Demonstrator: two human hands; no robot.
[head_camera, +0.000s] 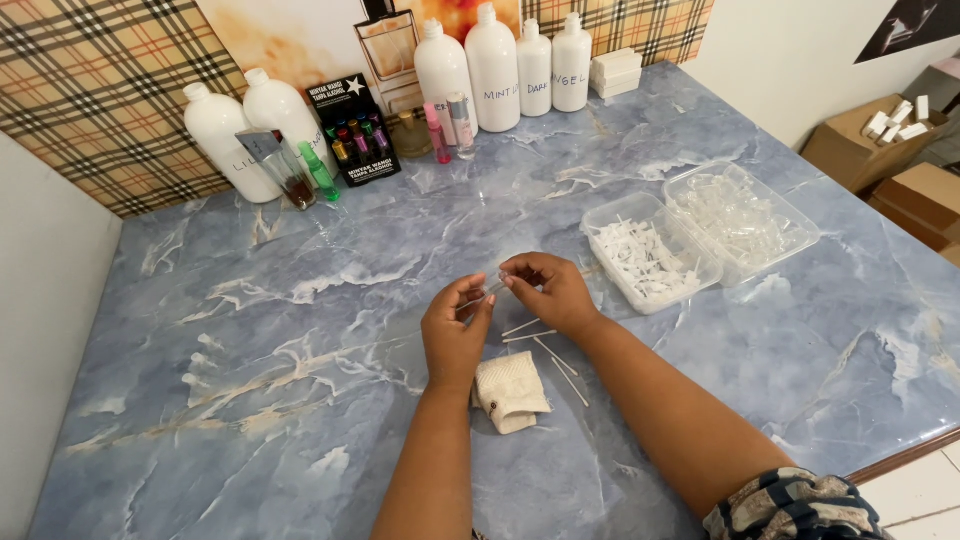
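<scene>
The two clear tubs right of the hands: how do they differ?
The nearer tub holds small white opaque pieces; the farther tub holds clear, glassy pieces. The nearer tub lies closer to the right hand; the farther tub sits beyond it, toward the table's right edge. The farther tub also looks somewhat larger. Both are clear, lidless, rectangular plastic tubs, set side by side at the same slant on the blue marbled table.

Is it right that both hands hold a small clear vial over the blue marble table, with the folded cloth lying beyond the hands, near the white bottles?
Not quite. In the head view the left hand and right hand do hold the small clear vial over the blue marble table, but the folded cloth lies nearer the person, below the hands, far from the white bottles.
</scene>
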